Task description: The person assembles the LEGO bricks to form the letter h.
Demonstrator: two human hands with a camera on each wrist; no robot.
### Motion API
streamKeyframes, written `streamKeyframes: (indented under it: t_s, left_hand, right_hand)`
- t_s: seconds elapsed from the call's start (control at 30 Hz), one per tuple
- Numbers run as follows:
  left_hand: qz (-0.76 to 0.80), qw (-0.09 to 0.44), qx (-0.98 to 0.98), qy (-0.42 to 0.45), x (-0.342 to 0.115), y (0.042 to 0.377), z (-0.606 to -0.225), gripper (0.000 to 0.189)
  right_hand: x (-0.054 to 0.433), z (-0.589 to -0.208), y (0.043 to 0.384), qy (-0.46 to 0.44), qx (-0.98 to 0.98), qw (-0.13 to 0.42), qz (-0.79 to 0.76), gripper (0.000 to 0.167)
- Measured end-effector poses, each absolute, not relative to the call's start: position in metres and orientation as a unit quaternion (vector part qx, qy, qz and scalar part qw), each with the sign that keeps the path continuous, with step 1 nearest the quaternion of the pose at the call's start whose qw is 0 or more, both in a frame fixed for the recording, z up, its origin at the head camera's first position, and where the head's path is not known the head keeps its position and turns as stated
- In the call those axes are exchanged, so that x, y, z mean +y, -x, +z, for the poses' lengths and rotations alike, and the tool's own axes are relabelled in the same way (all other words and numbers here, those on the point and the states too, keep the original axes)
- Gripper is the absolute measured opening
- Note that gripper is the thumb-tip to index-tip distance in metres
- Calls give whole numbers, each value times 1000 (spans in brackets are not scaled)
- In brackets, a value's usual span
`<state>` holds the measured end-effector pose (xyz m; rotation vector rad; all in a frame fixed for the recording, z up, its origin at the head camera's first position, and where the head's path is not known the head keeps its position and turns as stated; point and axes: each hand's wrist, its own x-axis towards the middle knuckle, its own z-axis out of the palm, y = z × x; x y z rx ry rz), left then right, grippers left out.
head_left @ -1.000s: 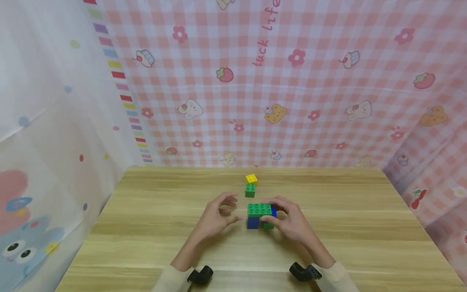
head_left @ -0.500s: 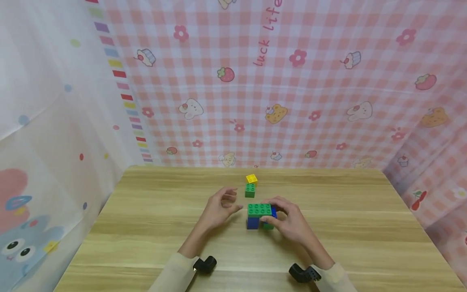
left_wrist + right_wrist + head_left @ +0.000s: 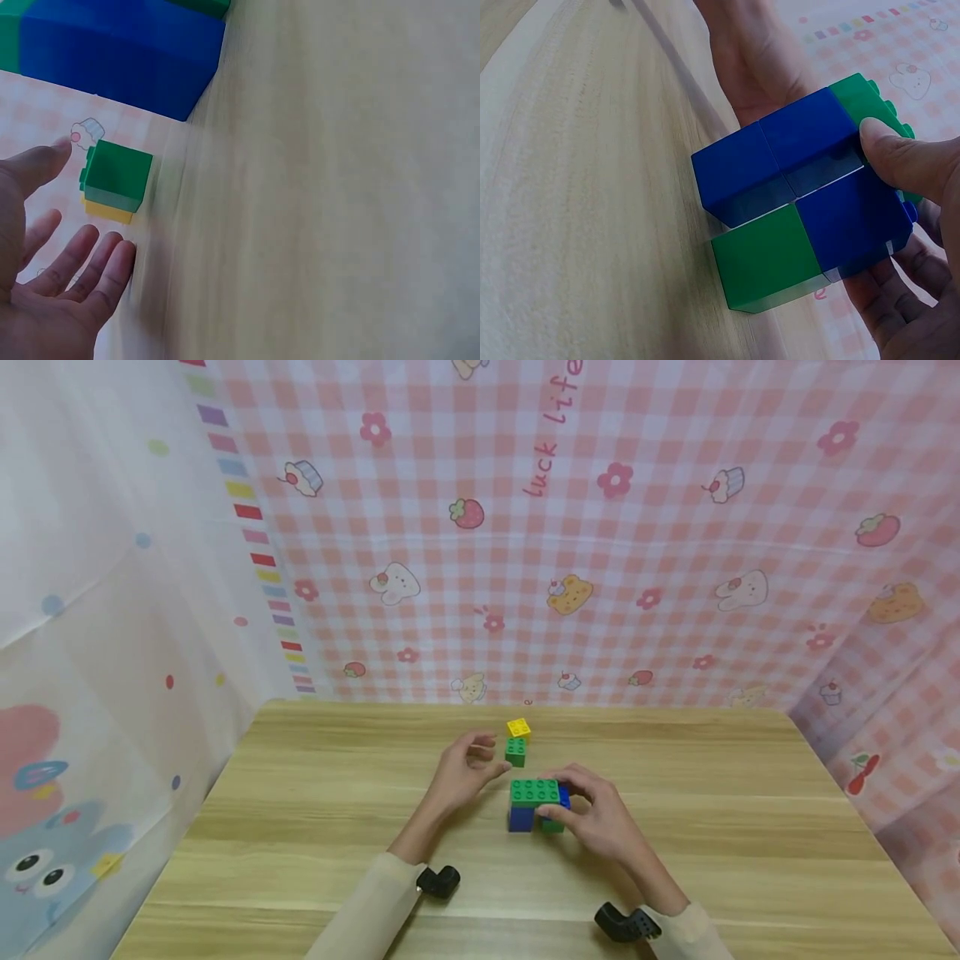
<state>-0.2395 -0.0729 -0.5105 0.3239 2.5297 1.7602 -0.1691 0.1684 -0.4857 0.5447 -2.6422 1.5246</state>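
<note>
My right hand (image 3: 597, 817) grips a stacked block build by its right side. A long green brick (image 3: 533, 791) spans its top, over a blue column (image 3: 521, 819) on the left. The right column has a blue brick (image 3: 851, 217) above a green brick (image 3: 769, 259). In the right wrist view my right thumb (image 3: 900, 154) presses at the upper blue and green bricks. My left hand (image 3: 467, 774) holds nothing; its thumb and spread fingers stand around the near left of a small green brick (image 3: 516, 752). A yellow brick (image 3: 518, 727) sits right behind that green one.
All the bricks stand on a wooden table (image 3: 337, 810). A pink checked cloth (image 3: 480, 560) hangs behind its far edge, and a white printed cloth (image 3: 112, 635) hangs at the left. Black wrist devices (image 3: 439, 882) sit on both forearms.
My left hand has moved forward and right, from beside the block build to the small green brick. My right hand and the build have stayed in place.
</note>
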Motion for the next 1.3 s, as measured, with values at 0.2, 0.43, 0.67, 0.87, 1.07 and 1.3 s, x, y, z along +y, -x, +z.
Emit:
streamKeyframes:
  t_s: [0.2,0.43,0.67,0.87,1.07,1.3]
  left_hand:
    - [575,25,812,-100,-68,248,-514,60]
    - [585,28,805,-93,-63,255,-519,58]
    - [582,37,809,-74,-57,261,-523,55]
    - [564,30,823,-67,-53,262,-524,48]
    - [553,19,831,-60,-51,259,-525,41]
    - [549,13,834,-57,-49,258,-526,36]
  right_hand:
    - [167,-486,169,-175,-853,17,492,32]
    - [167,-485,168,-172,-852,18,494,31]
    - [167,-485,168,-177,-852,22,492,33]
    - [167,-483,168,-165,-853,13,494,31]
    - [167,-482,167,-167,-852,10,495,32]
    - [167,-482,167,-164,-851,7,500,31]
